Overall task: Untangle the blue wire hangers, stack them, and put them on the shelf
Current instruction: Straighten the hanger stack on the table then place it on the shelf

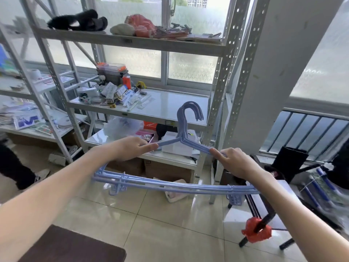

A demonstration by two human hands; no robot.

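Note:
Several blue wire hangers (170, 187) are held together as one aligned stack in front of me, hooks (190, 110) pointing up. My left hand (130, 148) grips the stack's left shoulder arm. My right hand (236, 161) grips the right shoulder arm. The stack hovers just in front of the white metal shelf (170, 103), whose middle board has a bare stretch on its right half at hook height. Small clips hang from the bottom bars at both ends.
Boxes and packets (113, 89) crowd the left of the middle board. The lower board holds a white box (175, 142) and bags. A perforated shelf post (219, 95) and a white pillar (273, 72) stand right. A dark stool (71, 246) sits bottom left, a stand with red tape (256, 231) lower right.

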